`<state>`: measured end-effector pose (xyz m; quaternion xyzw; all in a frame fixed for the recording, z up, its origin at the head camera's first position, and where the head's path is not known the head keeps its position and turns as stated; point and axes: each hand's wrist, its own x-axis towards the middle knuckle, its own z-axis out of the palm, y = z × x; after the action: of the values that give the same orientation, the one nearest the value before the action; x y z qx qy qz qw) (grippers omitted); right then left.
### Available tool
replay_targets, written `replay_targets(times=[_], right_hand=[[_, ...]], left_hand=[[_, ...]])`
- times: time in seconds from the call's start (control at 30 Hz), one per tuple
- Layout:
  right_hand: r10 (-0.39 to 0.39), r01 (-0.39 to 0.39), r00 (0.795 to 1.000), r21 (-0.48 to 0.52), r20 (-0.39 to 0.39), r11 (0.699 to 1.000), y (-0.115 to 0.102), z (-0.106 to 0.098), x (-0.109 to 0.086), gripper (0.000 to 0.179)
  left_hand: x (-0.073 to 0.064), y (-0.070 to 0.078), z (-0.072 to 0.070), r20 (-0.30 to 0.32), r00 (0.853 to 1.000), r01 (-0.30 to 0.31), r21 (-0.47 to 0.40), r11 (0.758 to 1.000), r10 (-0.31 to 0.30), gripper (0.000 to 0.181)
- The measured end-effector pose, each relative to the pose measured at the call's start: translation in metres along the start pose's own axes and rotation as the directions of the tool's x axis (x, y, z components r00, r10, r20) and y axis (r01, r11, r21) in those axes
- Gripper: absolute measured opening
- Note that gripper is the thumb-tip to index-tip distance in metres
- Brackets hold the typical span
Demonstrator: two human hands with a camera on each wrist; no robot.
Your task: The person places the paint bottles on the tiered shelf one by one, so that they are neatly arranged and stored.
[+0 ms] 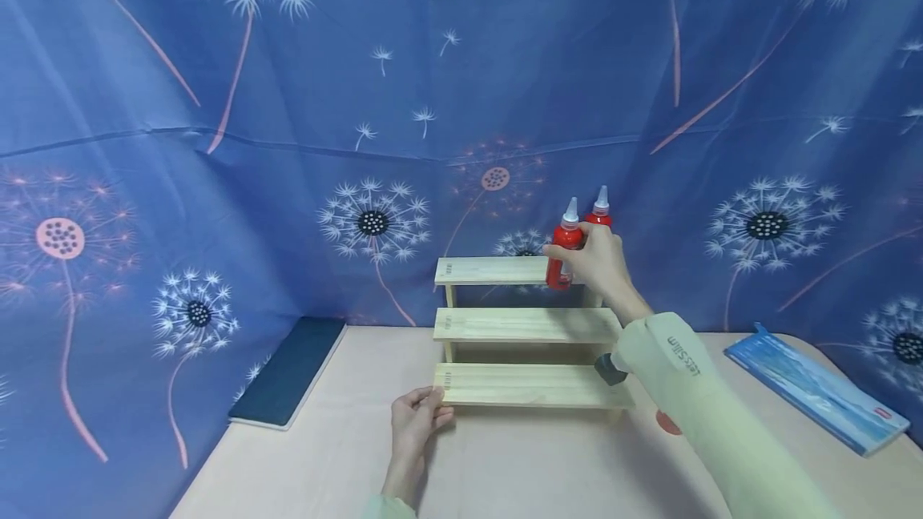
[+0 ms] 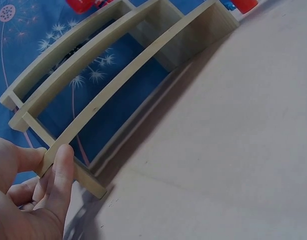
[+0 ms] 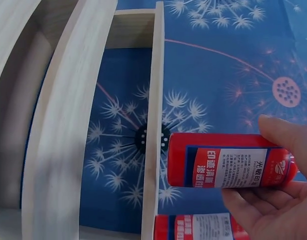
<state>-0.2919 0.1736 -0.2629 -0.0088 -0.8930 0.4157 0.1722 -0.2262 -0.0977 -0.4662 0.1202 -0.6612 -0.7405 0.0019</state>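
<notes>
My right hand [image 1: 602, 259] grips a red bottle [image 1: 558, 272] with a white pointed cap. The bottle is upright at the top board of a three-tier wooden rack [image 1: 530, 384]; in the right wrist view a small gap shows between its base and the board's edge. A second red bottle [image 3: 196, 227] like it stands at the right end of the top board, partly hidden behind my right hand in the head view. My left hand [image 1: 414, 427] pinches the left end of the lowest board between thumb and fingers.
A dark flat book or case [image 1: 292, 375] lies on the table at the left. At the right lies a blue flat pack [image 1: 818, 391] with a printed picture. A reddish thing [image 1: 667, 423] is mostly hidden by my right sleeve. Blue dandelion-print cloth [image 1: 577, 62] hangs behind.
</notes>
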Motion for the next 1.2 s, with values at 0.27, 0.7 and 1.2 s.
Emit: replay_targets(times=[0.27,0.7,1.2], right_hand=[[0.029,-0.03,0.999,0.024,0.016,0.999,0.0,0.015,0.021,0.056],[0.043,-0.043,0.999,0.017,0.01,0.999,-0.006,0.036,0.043,0.055],[0.043,-0.044,0.998,0.02,0.05,0.999,-0.004,0.039,0.045,0.059]], left_hand=[[0.002,-0.002,-0.001,-0.002,1.0,-0.007,-0.005,1.0,0.007,0.035],[0.001,-0.001,-0.001,-0.01,1.0,-0.013,-0.014,1.0,0.013,0.033],[0.003,-0.002,0.001,-0.012,1.0,-0.013,0.007,1.0,0.014,0.033]])
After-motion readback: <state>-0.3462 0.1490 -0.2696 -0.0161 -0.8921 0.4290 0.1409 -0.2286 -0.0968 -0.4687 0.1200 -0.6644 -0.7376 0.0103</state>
